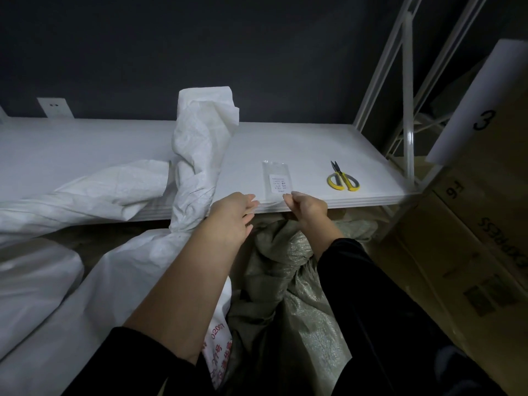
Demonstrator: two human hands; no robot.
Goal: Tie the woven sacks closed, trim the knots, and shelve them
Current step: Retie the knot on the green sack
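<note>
Hands are pictured at the front edge of a white shelf (pixel 285 144). The left hand (pixel 234 214) is laid open, fingers straight, against that edge, while the near edge of a clear labelled packet (pixel 275 175) is pinched by the right hand (pixel 307 208). A white woven sack (pixel 200 155), its neck twisted, is propped against the shelf just left of the hands. Yellow-handled scissors (pixel 343 180) are laid on the shelf right of the packet, and a grey-green sack (pixel 285 270) is heaped below.

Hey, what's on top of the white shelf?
Yellow-handled scissors, a clear labelled pouch whose near edge the right hand pinches, and white sack tops draped over the shelf edge. Anything beneath the sacks is covered.
</note>
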